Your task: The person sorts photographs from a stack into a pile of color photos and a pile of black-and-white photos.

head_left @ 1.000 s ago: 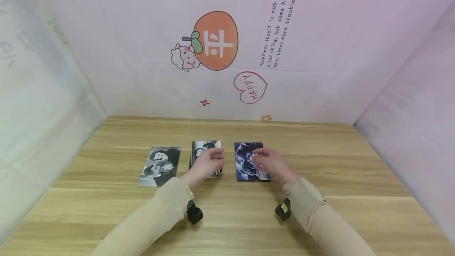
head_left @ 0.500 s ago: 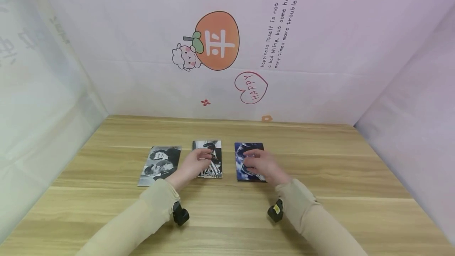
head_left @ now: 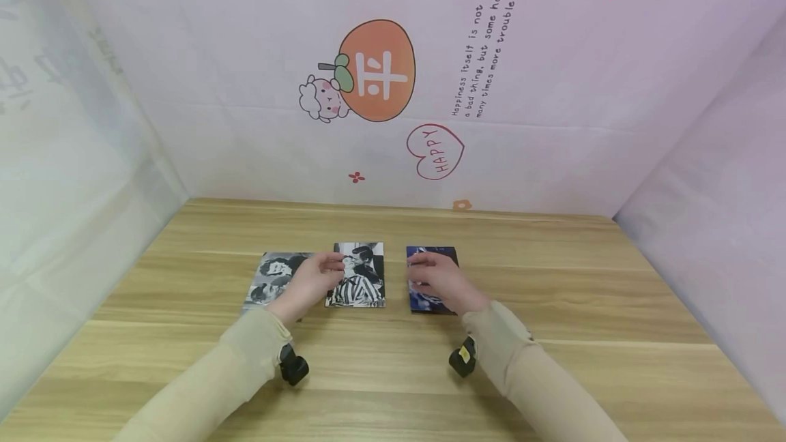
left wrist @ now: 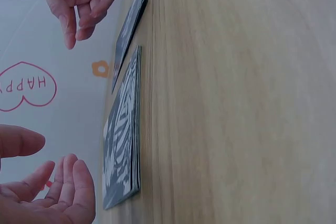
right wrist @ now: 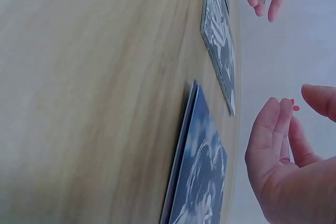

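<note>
Below centre, the blue photo cards (head_left: 424, 301) could be skewed if brushed by the right grip (head_left: 441, 280), spread like the left grip (head_left: 312, 280).

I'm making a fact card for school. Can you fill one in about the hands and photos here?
Left hand: over the left photo and the middle pile's edge, holding nothing
Right hand: over the blue pile, holding nothing
Left photo: black-and-white
Middle pile: black-and-white, striped clothes on top
Blue pile: right of the middle pile
Table: wood-patterned
</note>
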Demonstrator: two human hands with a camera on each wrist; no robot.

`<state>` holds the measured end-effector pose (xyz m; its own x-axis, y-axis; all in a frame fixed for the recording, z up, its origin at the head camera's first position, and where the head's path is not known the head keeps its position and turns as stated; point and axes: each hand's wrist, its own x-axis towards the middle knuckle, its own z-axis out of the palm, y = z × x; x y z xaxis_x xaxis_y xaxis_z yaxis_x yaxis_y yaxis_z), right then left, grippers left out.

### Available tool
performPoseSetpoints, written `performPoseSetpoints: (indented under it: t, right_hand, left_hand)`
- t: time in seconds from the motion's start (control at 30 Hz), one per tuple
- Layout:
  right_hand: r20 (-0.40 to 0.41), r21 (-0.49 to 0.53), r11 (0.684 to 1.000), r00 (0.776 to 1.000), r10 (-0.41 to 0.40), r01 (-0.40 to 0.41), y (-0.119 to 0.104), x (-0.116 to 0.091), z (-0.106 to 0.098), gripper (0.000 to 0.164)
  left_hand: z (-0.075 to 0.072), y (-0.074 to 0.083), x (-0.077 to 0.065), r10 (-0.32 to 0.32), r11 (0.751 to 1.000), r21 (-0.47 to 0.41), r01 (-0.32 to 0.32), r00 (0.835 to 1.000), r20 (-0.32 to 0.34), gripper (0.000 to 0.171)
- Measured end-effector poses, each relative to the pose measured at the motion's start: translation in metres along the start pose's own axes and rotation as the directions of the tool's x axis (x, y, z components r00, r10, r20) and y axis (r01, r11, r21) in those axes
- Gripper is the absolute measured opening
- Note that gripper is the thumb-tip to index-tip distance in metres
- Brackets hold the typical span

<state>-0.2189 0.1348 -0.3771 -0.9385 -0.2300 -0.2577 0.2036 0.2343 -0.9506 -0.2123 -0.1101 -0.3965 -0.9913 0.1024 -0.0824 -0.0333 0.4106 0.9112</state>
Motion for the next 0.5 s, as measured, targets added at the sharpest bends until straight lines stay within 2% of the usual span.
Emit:
performPoseSetpoints:
  t: [0.3, 0.5]
  right_hand:
    - [-0.047, -0.009, 1.0, 0.999, -0.005, 0.004, -0.002, 0.008, 0.013, 0.043]
    - [-0.049, -0.011, 1.0, 0.999, -0.004, 0.003, -0.001, 0.012, 0.019, 0.044]
  left_hand:
    - [-0.013, -0.006, 0.001, -0.022, 1.0, -0.004, 0.022, 0.999, -0.033, 0.045]
    - [-0.017, -0.011, 0.002, -0.043, 0.999, -0.015, 0.043, 0.998, -0.038, 0.044]
